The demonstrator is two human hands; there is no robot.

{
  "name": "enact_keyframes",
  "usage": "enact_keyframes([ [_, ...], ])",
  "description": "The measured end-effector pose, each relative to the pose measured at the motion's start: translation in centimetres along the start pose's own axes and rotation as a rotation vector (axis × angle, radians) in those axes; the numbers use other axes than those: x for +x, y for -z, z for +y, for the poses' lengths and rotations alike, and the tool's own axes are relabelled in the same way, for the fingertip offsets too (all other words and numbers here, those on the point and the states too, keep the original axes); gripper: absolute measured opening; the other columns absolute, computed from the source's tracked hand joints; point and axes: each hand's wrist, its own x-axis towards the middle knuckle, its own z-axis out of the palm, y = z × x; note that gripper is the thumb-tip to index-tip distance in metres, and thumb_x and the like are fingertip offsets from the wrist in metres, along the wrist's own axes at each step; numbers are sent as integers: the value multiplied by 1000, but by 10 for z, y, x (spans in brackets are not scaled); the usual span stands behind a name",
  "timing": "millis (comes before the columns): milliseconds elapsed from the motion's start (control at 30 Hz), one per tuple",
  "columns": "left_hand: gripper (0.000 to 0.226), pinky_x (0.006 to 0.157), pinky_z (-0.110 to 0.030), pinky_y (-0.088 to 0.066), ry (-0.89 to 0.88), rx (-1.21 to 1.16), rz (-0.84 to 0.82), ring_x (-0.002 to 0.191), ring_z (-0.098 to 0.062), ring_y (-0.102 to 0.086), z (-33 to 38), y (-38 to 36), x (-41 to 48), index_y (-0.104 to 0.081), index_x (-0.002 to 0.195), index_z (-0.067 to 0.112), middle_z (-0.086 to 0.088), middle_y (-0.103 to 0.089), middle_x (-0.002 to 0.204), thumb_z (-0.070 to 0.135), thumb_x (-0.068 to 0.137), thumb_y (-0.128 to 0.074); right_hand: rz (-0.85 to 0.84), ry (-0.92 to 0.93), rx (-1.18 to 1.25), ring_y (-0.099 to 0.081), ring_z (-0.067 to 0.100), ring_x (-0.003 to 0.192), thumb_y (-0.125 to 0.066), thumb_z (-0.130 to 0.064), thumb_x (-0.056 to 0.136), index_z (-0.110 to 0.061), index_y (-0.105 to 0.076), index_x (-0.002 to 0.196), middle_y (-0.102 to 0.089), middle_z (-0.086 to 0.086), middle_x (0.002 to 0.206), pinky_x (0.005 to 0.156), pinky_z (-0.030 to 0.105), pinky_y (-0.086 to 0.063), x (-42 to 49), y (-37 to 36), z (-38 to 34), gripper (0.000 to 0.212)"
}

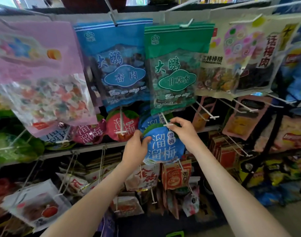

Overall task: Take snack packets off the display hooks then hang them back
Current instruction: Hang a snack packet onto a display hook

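Note:
A round blue snack packet [163, 147] with white characters is held up in front of the rack, at the tip of a white display hook [166, 121]. My left hand [136, 147] grips its left edge, thumb on the front. My right hand [182, 129] pinches the packet's top right edge right at the hook's crossbar end. More blue round packets [147, 123] hang behind on the same hook. Whether the held packet's hole is on the hook is hidden by my fingers.
Above hang a blue pouch [117, 65] and a green pouch [175, 69]. A red round packet [122, 125] hangs to the left on its own hook. Pink candy bags [40, 79] hang at left. Bare white hooks [206, 112] jut out at right. Orange packets [177, 175] hang below.

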Motion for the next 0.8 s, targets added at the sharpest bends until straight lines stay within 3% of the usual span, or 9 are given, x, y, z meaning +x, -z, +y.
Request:
enact_keyframes([
  [133,23,48,-26,-31,-22,1,48,60,-16,-49,-9,-10,1,-44,93,10,-2,-50,69,32,95,-49,-82,64,52,-61,13,88,-62,-23,89,-19,-60,86,-63,-1,91,69,26,-45,5,3,13,5],
  [333,25,53,-32,-36,-5,56,152,67,-24,-53,-19,-32,0,-45,97,8,-6,-54,77,33,96,-46,-137,180,19,-56,4,73,-57,-20,92,-16,-64,81,-59,-3,80,63,17,-42,26,2,26,14],
  [400,28,63,-34,-44,-87,240,309,79,-29,-56,-21,-40,4,-47,104,2,-12,-55,88,28,96,-49,-102,185,-17,-53,2,74,-56,-20,93,-16,-63,85,-59,-6,81,63,18,-40,41,-6,30,11],
  [467,41,84,-44,-48,-171,444,427,102,-39,-55,-21,-53,11,-43,120,-3,-22,-54,111,23,91,-58,-87,198,-40,-53,3,77,-55,-22,93,-11,-63,95,-59,-6,86,65,22,-39,60,-12,33,14],
  [533,55,100,-47,-40,-233,587,437,123,-41,-44,-18,-67,20,-38,132,2,-24,-43,136,25,88,-63,-92,194,-71,-56,10,88,-54,-26,93,-7,-64,107,-62,-1,98,73,24,-39,78,-18,35,25],
  [633,58,113,-51,-19,-268,708,274,139,-40,-25,-5,-95,28,-35,142,10,-22,-27,150,27,92,-57,-17,278,-167,-53,20,109,-55,-27,93,-12,-64,111,-61,4,113,88,31,-42,87,-19,43,25],
  [733,65,115,-51,0,-261,631,189,145,-30,7,11,-137,26,-24,147,14,-17,-3,157,21,89,-53,178,451,-257,-45,20,113,-54,-20,92,-16,-61,113,-54,5,118,92,28,-33,74,11,65,22],
  [800,66,116,-50,-2,-286,535,183,144,-24,10,32,-173,20,-26,146,13,-15,-4,157,18,85,-50,178,518,-286,-48,18,112,-50,-17,93,-20,-60,115,-56,0,118,95,28,-33,66,47,89,24],
])
